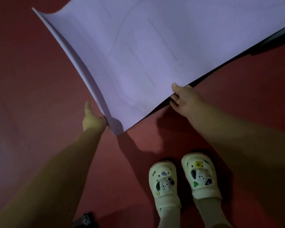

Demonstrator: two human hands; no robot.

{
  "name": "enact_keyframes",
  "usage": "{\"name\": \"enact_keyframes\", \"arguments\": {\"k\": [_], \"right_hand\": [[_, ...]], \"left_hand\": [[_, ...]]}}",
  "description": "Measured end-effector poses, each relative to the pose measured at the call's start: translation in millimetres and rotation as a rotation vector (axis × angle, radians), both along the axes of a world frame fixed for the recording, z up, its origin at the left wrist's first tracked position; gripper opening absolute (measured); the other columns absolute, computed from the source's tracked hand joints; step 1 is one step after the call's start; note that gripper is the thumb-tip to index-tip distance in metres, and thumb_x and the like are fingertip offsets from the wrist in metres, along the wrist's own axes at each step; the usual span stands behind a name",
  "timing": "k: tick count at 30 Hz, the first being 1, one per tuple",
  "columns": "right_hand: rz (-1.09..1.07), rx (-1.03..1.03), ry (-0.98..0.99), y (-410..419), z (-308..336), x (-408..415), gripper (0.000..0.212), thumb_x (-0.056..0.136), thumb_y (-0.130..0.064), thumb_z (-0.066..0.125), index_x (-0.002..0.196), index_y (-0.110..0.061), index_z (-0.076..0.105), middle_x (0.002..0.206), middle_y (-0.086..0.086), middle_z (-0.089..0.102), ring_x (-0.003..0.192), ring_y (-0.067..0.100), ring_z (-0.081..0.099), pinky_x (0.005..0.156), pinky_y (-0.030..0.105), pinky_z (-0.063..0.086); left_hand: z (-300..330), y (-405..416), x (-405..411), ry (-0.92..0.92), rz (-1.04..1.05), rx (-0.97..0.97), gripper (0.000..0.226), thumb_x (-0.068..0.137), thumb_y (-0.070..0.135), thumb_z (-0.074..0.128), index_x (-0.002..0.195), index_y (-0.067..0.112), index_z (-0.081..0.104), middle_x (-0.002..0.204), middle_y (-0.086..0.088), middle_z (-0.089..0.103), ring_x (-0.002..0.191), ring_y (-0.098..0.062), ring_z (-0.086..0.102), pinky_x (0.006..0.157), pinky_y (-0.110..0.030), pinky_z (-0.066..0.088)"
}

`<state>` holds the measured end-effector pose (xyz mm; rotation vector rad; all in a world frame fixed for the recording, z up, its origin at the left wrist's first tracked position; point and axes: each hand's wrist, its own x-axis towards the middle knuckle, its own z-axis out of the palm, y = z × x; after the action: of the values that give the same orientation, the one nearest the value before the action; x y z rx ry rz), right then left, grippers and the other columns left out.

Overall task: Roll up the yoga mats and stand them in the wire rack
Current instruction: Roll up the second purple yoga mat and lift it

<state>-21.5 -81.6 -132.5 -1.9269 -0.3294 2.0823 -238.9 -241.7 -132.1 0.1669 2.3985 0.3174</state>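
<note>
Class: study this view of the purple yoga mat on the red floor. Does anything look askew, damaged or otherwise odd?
Nothing looks damaged. The purple yoga mat is not lying flat: its near end is lifted, the left hand at one corner and the right hand pinching the edge, showing a dark underside. Faint scuff lines mark its surface.

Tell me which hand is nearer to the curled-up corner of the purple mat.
Left. The left hand touches the mat right at its curled corner. The right hand pinches the near edge farther along, apart from that corner.
</note>
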Motion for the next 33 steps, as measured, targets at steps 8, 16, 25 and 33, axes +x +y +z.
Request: {"name": "enact_keyframes", "arguments": {"k": [8, 16, 25, 33], "right_hand": [[-0.087, 0.045, 0.065, 15.5, 62.1, 12.8, 0.038, 0.09, -0.016, 0.063, 0.067, -0.018, 0.033, 0.086, 0.0, 0.053, 0.085, 0.015, 0.054, 0.072, 0.033, 0.05], [-0.245, -0.019, 0.434, -9.5, 134.4, 27.7, 0.016, 0.095, -0.015, 0.055, 0.082, -0.02, 0.047, 0.117, 0.002, 0.05, 0.107, 0.019, 0.055, 0.082, 0.059, 0.046], [0.307, 1.059, -0.47, 17.9, 266.6, 99.7, 0.045, 0.073, -0.001, 0.063, 0.059, -0.027, 0.029, 0.091, 0.004, 0.042, 0.077, 0.013, 0.041, 0.066, 0.008, 0.03], [0.691, 1.298, -0.111, -25.1, 445.2, 116.7, 0.024, 0.078, -0.014, 0.052, 0.071, -0.032, 0.039, 0.154, 0.004, 0.031, 0.127, 0.014, 0.048, 0.095, 0.024, 0.038]], "left_hand": [[29.4, 22.4, 35.7, -0.31, -0.012, 0.008, 0.042, 0.098, 0.019, 0.05, 0.139, 0.011, 0.045, 0.111, -0.014, 0.065, 0.087, -0.009, 0.066, 0.068, -0.018, 0.046], [21.2, -17.3, 93.7, -0.572, 0.358, 0.061, 0.028, 0.088, 0.033, 0.065, 0.11, 0.015, 0.062, 0.119, -0.007, 0.056, 0.102, -0.028, 0.057, 0.066, -0.035, 0.044], [239.2, 46.5, 110.3, -0.358, -0.003, 0.392, 0.024, 0.075, 0.001, 0.062, 0.093, 0.014, 0.073, 0.079, -0.005, 0.068, 0.072, -0.022, 0.058, 0.063, -0.026, 0.047], [433.2, 172.6, 121.4, -0.751, -0.18, 0.264, 0.095, 0.062, 0.092, 0.035, 0.093, 0.007, 0.066, 0.081, -0.013, 0.065, 0.069, -0.027, 0.061, 0.071, -0.033, 0.049]]}}
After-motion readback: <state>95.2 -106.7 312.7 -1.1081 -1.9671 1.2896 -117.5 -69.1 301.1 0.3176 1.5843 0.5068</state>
